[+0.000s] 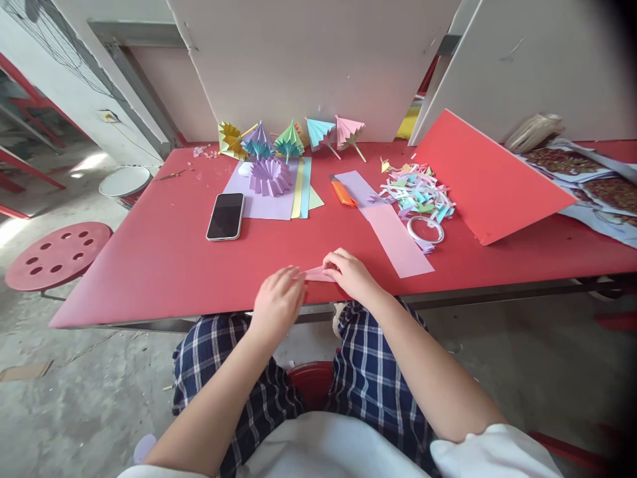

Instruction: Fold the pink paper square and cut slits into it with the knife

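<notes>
A narrow folded strip of pink paper (318, 273) lies at the near edge of the red table, between my two hands. My left hand (281, 297) is at the strip's left end, its fingers bent and held together over the paper. At the right end, my right hand (351, 273) pinches the strip between thumb and fingers. A flat pink paper strip (398, 242) lies to the right of my right hand, below a lilac strip (355, 186). An orange craft knife (343, 193) rests at the edge of the lilac strip.
A phone (225, 217) lies left, beside coloured paper sheets (266, 209) under a pleated purple paper ring (269, 177). Several paper umbrellas (292, 141) stand along the back. Paper scraps (418, 189), a tape roll (425, 230) and a tilted red board (492, 179) are right.
</notes>
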### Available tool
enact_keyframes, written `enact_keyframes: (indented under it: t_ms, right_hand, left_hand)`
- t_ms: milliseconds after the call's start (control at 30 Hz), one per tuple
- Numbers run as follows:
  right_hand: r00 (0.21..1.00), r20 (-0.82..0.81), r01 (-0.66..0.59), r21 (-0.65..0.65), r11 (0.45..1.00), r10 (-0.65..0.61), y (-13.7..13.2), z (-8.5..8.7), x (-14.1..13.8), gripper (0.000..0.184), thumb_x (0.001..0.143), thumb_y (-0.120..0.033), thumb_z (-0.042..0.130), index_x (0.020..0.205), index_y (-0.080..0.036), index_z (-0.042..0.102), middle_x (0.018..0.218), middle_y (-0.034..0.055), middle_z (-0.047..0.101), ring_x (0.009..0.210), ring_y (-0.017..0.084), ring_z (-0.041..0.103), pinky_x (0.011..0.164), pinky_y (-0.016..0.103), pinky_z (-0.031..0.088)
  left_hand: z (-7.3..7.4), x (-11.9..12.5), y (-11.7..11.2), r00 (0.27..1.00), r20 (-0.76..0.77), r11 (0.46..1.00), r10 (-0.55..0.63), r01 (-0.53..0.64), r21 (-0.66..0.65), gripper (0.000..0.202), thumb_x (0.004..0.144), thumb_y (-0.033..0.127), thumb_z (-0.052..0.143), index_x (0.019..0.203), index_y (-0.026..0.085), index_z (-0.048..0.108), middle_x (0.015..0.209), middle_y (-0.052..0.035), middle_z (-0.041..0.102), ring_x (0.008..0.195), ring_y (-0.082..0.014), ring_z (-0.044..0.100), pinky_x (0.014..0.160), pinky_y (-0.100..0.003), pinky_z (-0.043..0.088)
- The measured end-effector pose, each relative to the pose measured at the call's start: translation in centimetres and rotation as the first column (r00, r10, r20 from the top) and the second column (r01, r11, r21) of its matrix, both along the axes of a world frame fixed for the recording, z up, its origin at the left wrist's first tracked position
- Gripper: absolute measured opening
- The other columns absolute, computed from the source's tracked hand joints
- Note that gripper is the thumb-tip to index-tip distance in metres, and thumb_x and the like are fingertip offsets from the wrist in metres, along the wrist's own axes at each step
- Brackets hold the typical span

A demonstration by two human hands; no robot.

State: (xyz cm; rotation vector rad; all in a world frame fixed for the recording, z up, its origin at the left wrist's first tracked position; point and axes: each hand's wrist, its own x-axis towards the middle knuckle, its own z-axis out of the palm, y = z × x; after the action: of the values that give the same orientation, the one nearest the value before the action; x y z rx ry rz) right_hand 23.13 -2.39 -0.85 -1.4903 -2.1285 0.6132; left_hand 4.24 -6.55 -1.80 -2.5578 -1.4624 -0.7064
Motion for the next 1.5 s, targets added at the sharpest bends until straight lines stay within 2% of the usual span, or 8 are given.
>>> enact_keyframes:
  t_ms: [100, 333, 800, 867, 1000, 1133, 1300, 1500]
  right_hand:
    - [1.0, -0.002, 0.006, 0.009, 1.0, -0.006, 0.0, -0.1, 0.0, 0.009, 0.079, -0.014, 0.052, 0.079, -0.021, 0.058, 0.085, 0.0008, 0.054, 0.073, 0.012, 0.055, 0.069, 0.025, 0.043]
    - [0.995, 0.064, 0.071, 0.118, 0.991, -0.079, 0.1, -0.8, 0.4, 0.006, 0.077, -0.021, 0.058, 0.078, -0.022, 0.064, 0.086, 0.0027, 0.056, 0.083, 0.016, 0.055, 0.077, 0.03, 0.042]
    - [0.991, 0.033, 0.122, 0.135, 0.983, -0.127, 0.3, -2.0, 1.9, 0.01, 0.076, -0.02, 0.059, 0.077, -0.023, 0.068, 0.088, 0.0039, 0.057, 0.084, 0.019, 0.054, 0.078, 0.033, 0.043]
    - [0.992, 0.023, 0.116, 0.152, 0.982, -0.121, 0.3, -2.1, 1.9, 0.01, 0.076, -0.021, 0.059, 0.077, -0.023, 0.069, 0.087, 0.0038, 0.056, 0.083, 0.018, 0.054, 0.077, 0.033, 0.043]
    - [0.996, -0.003, 0.091, 0.207, 0.974, -0.092, 0.1, -2.4, 2.3, 0.015, 0.078, -0.018, 0.057, 0.079, -0.024, 0.07, 0.087, 0.0036, 0.057, 0.082, 0.018, 0.054, 0.078, 0.033, 0.044]
    - [0.984, -0.036, 0.177, 0.295, 0.939, -0.175, -0.5, -2.7, 3.8, 0.015, 0.079, -0.02, 0.055, 0.08, -0.023, 0.07, 0.084, 0.0045, 0.06, 0.08, 0.018, 0.054, 0.078, 0.034, 0.045]
    - [0.916, -0.243, 0.385, 0.315, 0.867, -0.318, -1.5, -2.8, 5.2, 0.016, 0.08, -0.024, 0.052, 0.084, -0.022, 0.067, 0.083, 0.005, 0.063, 0.083, 0.019, 0.056, 0.077, 0.035, 0.046]
    - [0.868, -0.39, 0.416, 0.231, 0.879, -0.308, -2.3, -2.0, 4.6, 0.018, 0.081, -0.03, 0.05, 0.085, -0.023, 0.066, 0.086, 0.005, 0.065, 0.085, 0.019, 0.058, 0.076, 0.035, 0.047]
  left_hand:
    - [-0.6, 1.3, -1.2, 0.981, -0.133, 0.989, -0.142, 0.133, -0.07, 0.048, 0.088, 0.039, 0.039, 0.124, 0.009, 0.045, 0.13, -0.0131, 0.047, 0.124, -0.0257, 0.037, 0.102, -0.04, 0.031]
    - [-0.8, 0.6, -2.0, 0.982, -0.19, 0.988, 0.0, -0.029, -0.153, 0.058, 0.086, 0.05, 0.036, 0.132, 0.015, 0.037, 0.139, -0.015, 0.034, 0.127, -0.0288, 0.033, 0.103, -0.051, 0.023]
    - [0.2, -1.7, -1.5, 0.957, -0.15, 0.965, 0.248, -0.258, -0.053, 0.054, 0.086, 0.048, 0.036, 0.117, 0.007, 0.053, 0.125, -0.0168, 0.051, 0.121, -0.0302, 0.042, 0.102, -0.049, 0.027]
    - [0.5, -1.0, -1.1, 0.965, -0.143, 0.974, 0.218, -0.224, -0.026, 0.056, 0.087, 0.047, 0.035, 0.121, 0.005, 0.049, 0.13, -0.0183, 0.046, 0.125, -0.0297, 0.037, 0.103, -0.048, 0.025]
    - [0.3, 1.4, -0.6, 0.973, -0.218, 0.994, -0.07, 0.05, -0.093, 0.061, 0.086, 0.048, 0.035, 0.131, 0.005, 0.037, 0.138, -0.0155, 0.035, 0.129, -0.0266, 0.029, 0.105, -0.042, 0.027]
    - [-0.9, 2.1, -0.5, 0.972, -0.213, 0.99, -0.103, 0.079, -0.116, 0.059, 0.085, 0.045, 0.04, 0.13, 0.006, 0.038, 0.136, -0.0148, 0.039, 0.125, -0.026, 0.037, 0.103, -0.04, 0.031]
    - [-2.1, 0.6, -0.9, 0.988, -0.06, 0.988, -0.145, 0.147, 0.045, 0.037, 0.086, 0.025, 0.045, 0.121, 0.013, 0.049, 0.123, -0.0108, 0.055, 0.114, -0.0236, 0.05, 0.093, -0.038, 0.04]
    - [-1.9, -0.5, -1.5, 0.946, 0.199, 0.967, -0.254, 0.245, 0.073, 0.023, 0.084, 0.014, 0.046, 0.103, 0.018, 0.06, 0.1, -0.0064, 0.068, 0.093, -0.0202, 0.063, 0.076, -0.031, 0.047]
